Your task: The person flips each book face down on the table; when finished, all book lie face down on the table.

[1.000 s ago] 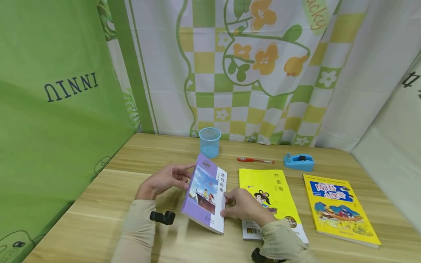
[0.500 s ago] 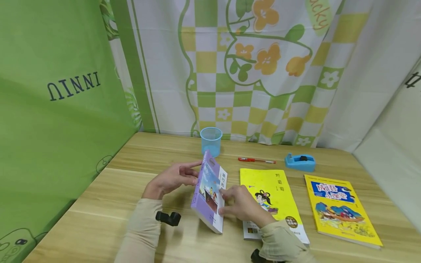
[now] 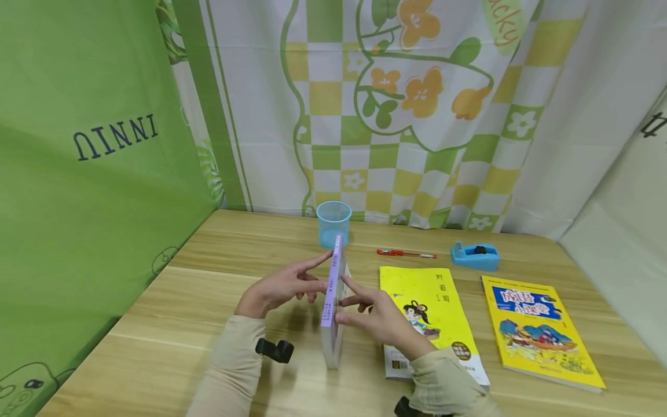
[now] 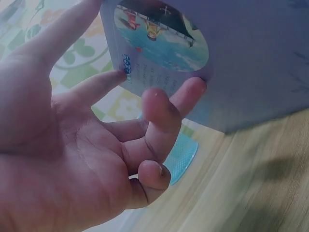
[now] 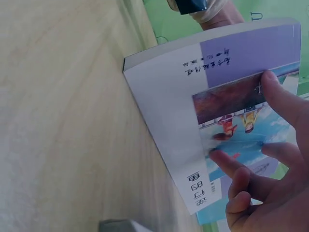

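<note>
A thick purple-and-white book (image 3: 330,301) stands on edge on the table in the head view, its lilac spine turned up. My left hand (image 3: 283,288) touches its back cover (image 4: 251,72) with spread fingertips, some other fingers loosely bent. From the opposite side my right hand (image 3: 383,315) presses fingertips on the front cover (image 5: 166,101), over the ship picture. The book is held up between the two hands. Beside my right wrist lies a yellow book (image 3: 417,284) with a cartoon girl, partly covered by that hand and sleeve.
Behind the standing book is a clear blue cup (image 3: 333,217). A red pen (image 3: 406,253) and a blue tape dispenser (image 3: 476,259) lie toward the back. Another yellow book (image 3: 542,347) lies at the right of the wooden table (image 3: 172,324). Curtains enclose the back and sides.
The purple book has tipped from leaning, cover facing up, to upright on its edge, spine up. My left hand has moved right with it; my right hand's fingers have spread on the cover.
</note>
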`<action>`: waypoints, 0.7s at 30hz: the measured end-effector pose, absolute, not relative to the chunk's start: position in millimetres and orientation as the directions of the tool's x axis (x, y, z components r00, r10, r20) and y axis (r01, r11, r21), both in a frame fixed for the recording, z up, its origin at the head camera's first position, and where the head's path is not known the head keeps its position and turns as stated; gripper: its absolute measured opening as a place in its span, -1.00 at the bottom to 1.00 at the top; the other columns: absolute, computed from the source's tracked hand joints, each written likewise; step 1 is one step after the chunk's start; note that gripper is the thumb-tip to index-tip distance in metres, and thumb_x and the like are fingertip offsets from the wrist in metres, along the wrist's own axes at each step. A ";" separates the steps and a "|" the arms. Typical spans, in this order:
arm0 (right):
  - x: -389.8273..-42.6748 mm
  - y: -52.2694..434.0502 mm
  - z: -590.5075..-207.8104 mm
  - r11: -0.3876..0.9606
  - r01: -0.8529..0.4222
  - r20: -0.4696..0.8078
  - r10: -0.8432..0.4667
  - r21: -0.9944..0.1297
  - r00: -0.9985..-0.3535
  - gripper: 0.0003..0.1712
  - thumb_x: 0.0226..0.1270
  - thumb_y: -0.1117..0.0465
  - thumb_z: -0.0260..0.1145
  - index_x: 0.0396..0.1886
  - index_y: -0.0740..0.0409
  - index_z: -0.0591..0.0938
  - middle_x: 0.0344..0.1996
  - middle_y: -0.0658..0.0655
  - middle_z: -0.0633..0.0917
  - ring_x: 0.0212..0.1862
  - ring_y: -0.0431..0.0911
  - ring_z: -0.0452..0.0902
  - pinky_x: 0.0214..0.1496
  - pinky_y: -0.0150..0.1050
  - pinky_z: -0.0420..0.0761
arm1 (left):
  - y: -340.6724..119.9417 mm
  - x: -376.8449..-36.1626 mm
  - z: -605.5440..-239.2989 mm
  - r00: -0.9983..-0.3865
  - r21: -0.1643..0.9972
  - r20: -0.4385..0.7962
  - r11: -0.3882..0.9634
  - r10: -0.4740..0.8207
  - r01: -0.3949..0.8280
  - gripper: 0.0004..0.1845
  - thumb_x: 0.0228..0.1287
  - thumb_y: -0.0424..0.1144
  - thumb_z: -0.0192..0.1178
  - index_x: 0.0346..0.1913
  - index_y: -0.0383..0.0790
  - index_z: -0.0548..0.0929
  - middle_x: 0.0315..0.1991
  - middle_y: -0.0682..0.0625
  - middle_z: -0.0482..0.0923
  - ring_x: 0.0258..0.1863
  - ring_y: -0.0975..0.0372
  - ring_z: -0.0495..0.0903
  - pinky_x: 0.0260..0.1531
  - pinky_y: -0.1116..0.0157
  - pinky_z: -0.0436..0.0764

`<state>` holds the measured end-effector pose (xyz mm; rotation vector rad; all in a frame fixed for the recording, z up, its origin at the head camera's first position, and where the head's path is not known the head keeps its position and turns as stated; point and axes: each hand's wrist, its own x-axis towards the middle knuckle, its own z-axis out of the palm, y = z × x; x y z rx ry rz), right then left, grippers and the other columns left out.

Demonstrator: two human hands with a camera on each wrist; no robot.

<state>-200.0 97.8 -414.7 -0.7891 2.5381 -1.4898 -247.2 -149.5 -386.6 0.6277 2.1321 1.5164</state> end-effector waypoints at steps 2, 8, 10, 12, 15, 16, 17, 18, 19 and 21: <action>-198.7 97.6 -412.4 0.389 -0.376 0.171 -0.468 -0.841 -0.867 -0.12 0.29 0.04 0.46 0.54 0.04 0.31 0.00 0.19 0.78 -0.07 -0.04 0.64 -0.03 -0.29 0.55 | -148.0 -245.7 -385.3 -0.798 0.949 -0.101 0.297 0.595 0.101 -0.20 0.46 -0.17 0.20 0.62 0.19 0.05 -0.24 -0.02 0.70 -0.42 0.21 0.50 -0.38 0.35 0.35; -196.8 97.8 -409.2 0.370 -0.364 0.162 -0.477 -0.855 -0.864 -0.15 0.34 0.05 0.42 0.55 0.03 0.29 0.06 0.24 0.75 -0.11 -0.08 0.59 -0.06 -0.30 0.54 | -144.9 -242.3 -383.0 -0.792 0.953 -0.093 0.285 0.604 0.105 -0.21 0.48 -0.20 0.18 0.62 0.18 0.03 -0.21 -0.09 0.66 -0.45 0.23 0.49 -0.41 0.37 0.37; -195.9 97.7 -408.4 0.356 -0.350 0.150 -0.485 -0.866 -0.862 -0.16 0.36 0.06 0.40 0.56 0.04 0.27 0.09 0.25 0.73 -0.06 -0.04 0.60 -0.05 -0.30 0.56 | -144.1 -241.7 -382.6 -0.790 0.953 -0.088 0.282 0.607 0.111 -0.21 0.48 -0.20 0.18 0.62 0.17 0.04 -0.21 -0.10 0.62 -0.46 0.24 0.49 -0.40 0.37 0.38; -195.4 97.6 -408.0 0.330 -0.347 0.156 -0.488 -0.878 -0.859 -0.17 0.38 0.09 0.39 0.56 0.09 0.27 0.13 0.29 0.70 0.02 0.04 0.62 -0.01 -0.28 0.61 | -143.4 -241.6 -382.0 -0.792 0.949 -0.081 0.289 0.605 0.124 -0.21 0.47 -0.20 0.19 0.62 0.16 0.05 -0.23 -0.13 0.61 -0.47 0.24 0.50 -0.40 0.37 0.39; -194.7 96.8 -406.9 0.269 -0.325 0.171 -0.471 -0.906 -0.865 -0.21 0.38 0.15 0.38 0.53 0.16 0.30 0.15 0.34 0.67 0.12 0.15 0.63 0.11 -0.22 0.66 | -142.6 -243.1 -381.9 -0.800 0.939 -0.055 0.304 0.598 0.162 -0.23 0.46 -0.19 0.21 0.61 0.10 0.11 -0.19 -0.17 0.64 -0.43 0.22 0.54 -0.36 0.34 0.44; -194.6 96.4 -406.4 0.249 -0.317 0.175 -0.463 -0.915 -0.869 -0.22 0.38 0.16 0.38 0.52 0.18 0.32 0.16 0.35 0.66 0.13 0.18 0.63 0.12 -0.20 0.66 | -142.5 -243.7 -381.8 -0.804 0.934 -0.043 0.310 0.593 0.179 -0.24 0.45 -0.19 0.22 0.60 0.08 0.14 -0.16 -0.18 0.66 -0.42 0.20 0.55 -0.35 0.33 0.46; -194.5 96.1 -405.9 0.231 -0.306 0.176 -0.455 -0.923 -0.873 -0.24 0.38 0.17 0.38 0.51 0.19 0.33 0.17 0.36 0.65 0.15 0.19 0.62 0.13 -0.20 0.67 | -142.3 -244.4 -381.8 -0.808 0.930 -0.028 0.312 0.589 0.195 -0.25 0.44 -0.20 0.23 0.60 0.04 0.17 -0.13 -0.20 0.68 -0.40 0.18 0.56 -0.34 0.32 0.49; -194.6 95.8 -405.5 0.214 -0.293 0.172 -0.450 -0.932 -0.876 -0.24 0.38 0.18 0.38 0.51 0.20 0.34 0.18 0.37 0.64 0.15 0.19 0.63 0.13 -0.21 0.67 | -142.2 -245.0 -381.7 -0.811 0.927 -0.011 0.309 0.585 0.211 -0.26 0.43 -0.21 0.24 0.58 0.01 0.20 -0.10 -0.22 0.69 -0.37 0.16 0.58 -0.33 0.30 0.51; -194.5 95.5 -405.1 0.205 -0.283 0.168 -0.446 -0.937 -0.879 -0.25 0.38 0.18 0.38 0.50 0.20 0.35 0.18 0.37 0.64 0.15 0.20 0.63 0.12 -0.22 0.67 | -142.0 -245.5 -381.7 -0.813 0.926 0.005 0.305 0.582 0.224 -0.27 0.42 -0.23 0.25 0.57 -0.03 0.23 -0.05 -0.22 0.70 -0.35 0.15 0.59 -0.32 0.28 0.54; -194.4 95.0 -404.7 0.201 -0.270 0.158 -0.443 -0.942 -0.882 -0.25 0.39 0.17 0.38 0.50 0.20 0.35 0.18 0.37 0.64 0.15 0.19 0.63 0.11 -0.24 0.68 | -141.8 -246.3 -381.6 -0.813 0.922 0.036 0.294 0.581 0.251 -0.29 0.40 -0.26 0.27 0.55 -0.10 0.26 0.00 -0.26 0.69 -0.32 0.14 0.62 -0.32 0.27 0.58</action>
